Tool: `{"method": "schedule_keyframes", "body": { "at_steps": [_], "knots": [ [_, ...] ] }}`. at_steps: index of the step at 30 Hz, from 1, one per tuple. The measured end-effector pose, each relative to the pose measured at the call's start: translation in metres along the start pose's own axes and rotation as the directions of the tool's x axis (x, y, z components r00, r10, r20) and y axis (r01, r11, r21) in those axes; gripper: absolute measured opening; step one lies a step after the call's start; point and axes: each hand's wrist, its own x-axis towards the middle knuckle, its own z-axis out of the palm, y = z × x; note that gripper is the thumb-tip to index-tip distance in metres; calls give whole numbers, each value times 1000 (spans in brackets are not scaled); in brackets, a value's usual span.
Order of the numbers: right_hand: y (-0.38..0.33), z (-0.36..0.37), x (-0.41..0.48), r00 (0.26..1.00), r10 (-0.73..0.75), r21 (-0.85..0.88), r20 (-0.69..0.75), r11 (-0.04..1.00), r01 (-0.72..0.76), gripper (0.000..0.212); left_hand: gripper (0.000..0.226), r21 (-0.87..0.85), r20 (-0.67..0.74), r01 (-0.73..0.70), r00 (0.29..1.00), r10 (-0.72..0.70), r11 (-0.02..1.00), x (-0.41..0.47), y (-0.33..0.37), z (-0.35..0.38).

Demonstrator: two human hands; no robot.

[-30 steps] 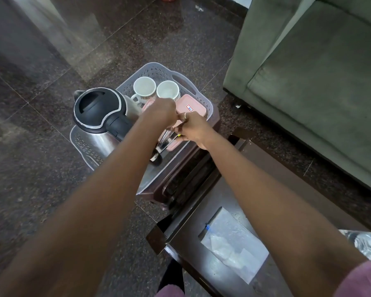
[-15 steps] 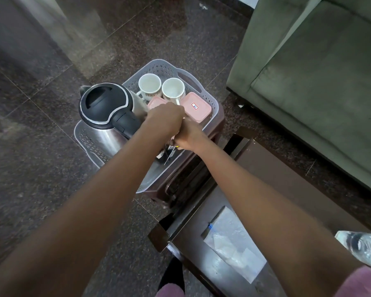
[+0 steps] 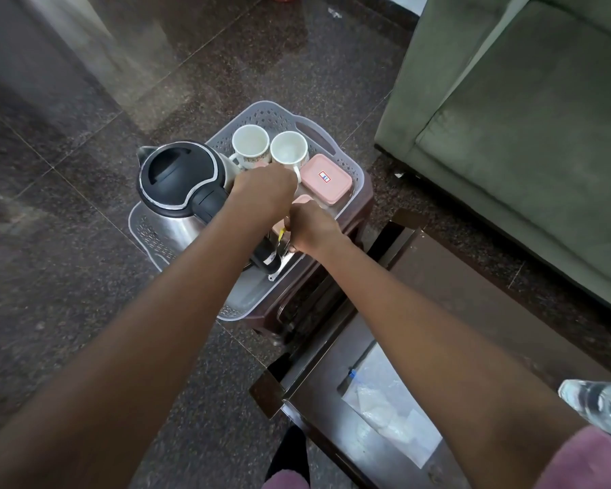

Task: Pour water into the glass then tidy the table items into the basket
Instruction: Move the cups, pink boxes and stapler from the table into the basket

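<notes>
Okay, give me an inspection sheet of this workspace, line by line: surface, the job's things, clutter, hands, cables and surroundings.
Surface: dark wooden table, glossy, mostly bare; basket sits on a small dark stand beside it.
Job's things: kettle, two white cups and pink lidded box are in the basket; clear bottle at the table's near right edge.
Clutter: clear plastic bag lying flat on the table.
Hands: left hand and right hand both closed inside the basket, over some small dark and metal items; exact hold hidden.
Cables: nothing seen.
Surroundings: speckled dark stone floor, green sofa to the right.
</notes>
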Motion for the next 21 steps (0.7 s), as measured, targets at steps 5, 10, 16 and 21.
{"method": "schedule_keyframes", "body": {
  "at_steps": [5, 10, 16, 21],
  "knots": [
    [1, 0, -4, 992, -56, -4, 113, 998, 57, 27, 36, 58, 6, -19, 1000, 19, 998, -4, 1, -2],
    [0, 2, -10, 985, -121, -1, 123, 993, 122, 29, 32, 128, 1, -61, 998, 61, 990, -7, 1, 1],
    [6, 7, -14, 981, -177, -42, 78, 983, 181, 31, 27, 173, -15, -122, 992, 126, 977, -8, -2, 6],
    [34, -3, -30, 959, -175, 78, -225, 977, 197, 37, 28, 134, 14, -125, 992, 124, 983, -4, 13, 10]
  ]
}}
